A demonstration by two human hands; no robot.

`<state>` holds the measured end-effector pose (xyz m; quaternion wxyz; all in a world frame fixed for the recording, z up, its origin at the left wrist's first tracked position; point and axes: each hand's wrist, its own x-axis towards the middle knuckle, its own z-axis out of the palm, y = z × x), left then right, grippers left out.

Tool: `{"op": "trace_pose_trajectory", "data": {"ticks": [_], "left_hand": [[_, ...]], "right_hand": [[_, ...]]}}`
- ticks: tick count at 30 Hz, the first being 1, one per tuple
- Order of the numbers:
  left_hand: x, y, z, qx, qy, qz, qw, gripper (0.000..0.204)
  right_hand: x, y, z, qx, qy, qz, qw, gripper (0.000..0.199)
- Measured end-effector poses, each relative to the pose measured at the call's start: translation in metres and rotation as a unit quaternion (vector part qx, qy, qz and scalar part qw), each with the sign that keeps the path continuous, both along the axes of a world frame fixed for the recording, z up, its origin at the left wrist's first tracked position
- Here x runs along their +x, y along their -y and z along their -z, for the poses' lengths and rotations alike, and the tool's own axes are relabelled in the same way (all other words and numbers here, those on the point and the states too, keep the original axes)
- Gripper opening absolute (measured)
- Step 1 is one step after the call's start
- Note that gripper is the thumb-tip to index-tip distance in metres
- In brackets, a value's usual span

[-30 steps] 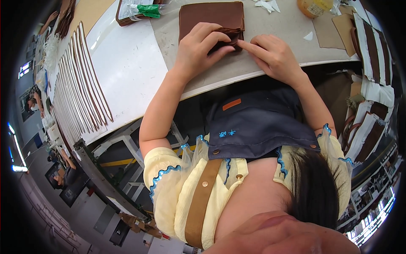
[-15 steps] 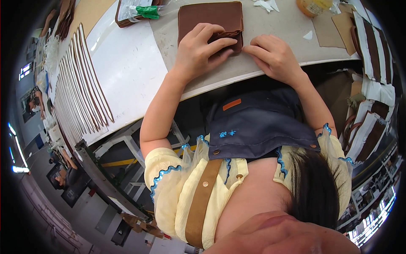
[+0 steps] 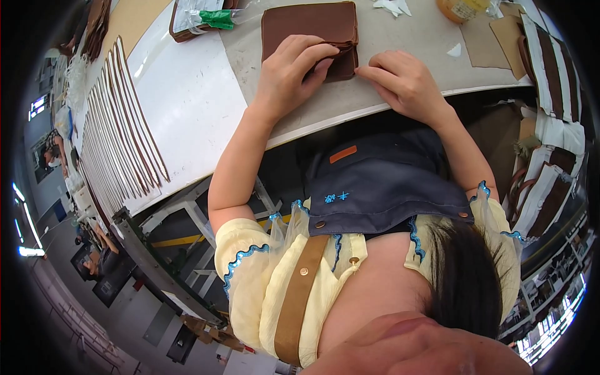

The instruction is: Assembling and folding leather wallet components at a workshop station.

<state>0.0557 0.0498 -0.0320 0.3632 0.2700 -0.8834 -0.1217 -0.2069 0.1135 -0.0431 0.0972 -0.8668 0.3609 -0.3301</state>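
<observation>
Both hands meet at the brown leather stack [image 3: 310, 25]: left hand [image 3: 294, 72] grips its folded corner, right hand [image 3: 403, 81] rests curled alongside.

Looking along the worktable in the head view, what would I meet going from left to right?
Row of brown-edged white strips → green-capped packet → left hand on the brown folded piece → right hand → tan flat pieces → brown and white stacked pieces.

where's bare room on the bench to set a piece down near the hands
Free: the white sheet between the fanned strips and the left hand; also grey bench right of the brown stack. Crowded: the far right, with tan pieces.
</observation>
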Motion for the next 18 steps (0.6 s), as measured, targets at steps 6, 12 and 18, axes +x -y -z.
{"op": "trace_pose_trajectory", "data": {"ticks": [6, 12, 18], "left_hand": [[0.003, -0.003, -0.004, -0.016, 0.050, 0.016, 0.998, 0.038], [0.001, -0.003, -0.008, -0.009, 0.064, 0.023, 0.998, 0.031], [-0.001, -0.003, -0.007, -0.019, 0.060, 0.017, 0.998, 0.027]], "right_hand": [[-0.002, 0.000, 0.001, 0.009, 0.006, -0.005, 1.000, 0.026], [-0.001, 0.002, 0.003, 0.011, 0.004, -0.005, 1.000, 0.028], [-0.001, 0.000, -0.001, 0.009, 0.007, -0.006, 1.000, 0.036]]}}
